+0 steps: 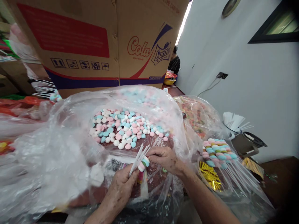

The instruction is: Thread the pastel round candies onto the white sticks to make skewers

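Note:
My left hand (122, 183) is closed around several thin white sticks (136, 158), which point up and away from me. Beside the sticks, a short stack of pink, white, blue and green marshmallow candies (143, 164) sits between my two hands. My right hand (165, 159) reaches in from the right, its thumb and fingers pinched at that stack's edge; whether they grip a candy or a stick there is hidden. Just beyond my hands, loose pink, white and blue marshmallow candies (123, 126) spill from a clear plastic bag (77, 102).
A big cola carton (81, 37) blocks the back. To the right lie finished-looking marshmallow skewers (218, 152), gold twist ties (209, 175), and a grey pitcher (247, 143) near white sticks (233, 121). Crumpled plastic (53, 168) covers the left. A person (174, 62) is behind the carton.

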`<action>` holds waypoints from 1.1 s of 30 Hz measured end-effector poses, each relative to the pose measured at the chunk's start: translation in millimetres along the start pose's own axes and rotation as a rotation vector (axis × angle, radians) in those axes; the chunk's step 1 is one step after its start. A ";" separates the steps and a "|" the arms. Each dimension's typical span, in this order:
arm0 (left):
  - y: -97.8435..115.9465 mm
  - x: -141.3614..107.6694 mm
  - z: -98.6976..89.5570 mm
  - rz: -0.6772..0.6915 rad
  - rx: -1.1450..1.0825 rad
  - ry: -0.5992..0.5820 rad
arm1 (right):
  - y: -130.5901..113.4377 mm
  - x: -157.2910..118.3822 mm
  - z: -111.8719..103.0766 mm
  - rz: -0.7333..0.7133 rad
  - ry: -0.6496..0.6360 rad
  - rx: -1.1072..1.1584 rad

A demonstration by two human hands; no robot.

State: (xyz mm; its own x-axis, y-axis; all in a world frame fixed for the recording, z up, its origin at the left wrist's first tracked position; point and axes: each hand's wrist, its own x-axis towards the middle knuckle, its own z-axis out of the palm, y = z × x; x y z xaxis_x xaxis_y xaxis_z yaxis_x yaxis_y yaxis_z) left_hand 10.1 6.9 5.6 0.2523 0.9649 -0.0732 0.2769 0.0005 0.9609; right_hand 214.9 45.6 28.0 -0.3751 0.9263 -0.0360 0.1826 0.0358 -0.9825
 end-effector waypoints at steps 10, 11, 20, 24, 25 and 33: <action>-10.2 -2.2 5.2 -0.191 -0.308 0.235 | -15.5 63.1 -29.0 -0.085 0.337 -0.823; -11.7 -1.7 5.5 -0.198 -0.329 0.229 | -15.0 69.9 -26.9 -0.073 0.286 -0.940; -12.7 -2.0 3.4 -0.243 -0.382 0.197 | 12.2 93.6 -17.3 -0.073 0.098 -1.261; -9.3 -2.1 3.3 -0.243 -0.387 0.203 | 9.9 90.6 -22.6 -0.066 0.162 -1.120; -8.5 -2.1 3.4 -0.241 -0.387 0.203 | 8.4 90.5 -22.5 -0.061 0.168 -1.113; -8.1 -2.4 4.2 -0.244 -0.398 0.221 | 4.0 89.7 -5.5 -0.057 0.106 -1.209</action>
State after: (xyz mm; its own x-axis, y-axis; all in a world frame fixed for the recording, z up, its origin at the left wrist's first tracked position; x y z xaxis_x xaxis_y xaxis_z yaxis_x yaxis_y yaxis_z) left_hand 11.1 3.4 -3.1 0.0101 0.9566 -0.2911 -0.0820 0.2910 0.9532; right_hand 187.0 130.9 21.9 -0.3448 0.9359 0.0726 0.9192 0.3523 -0.1761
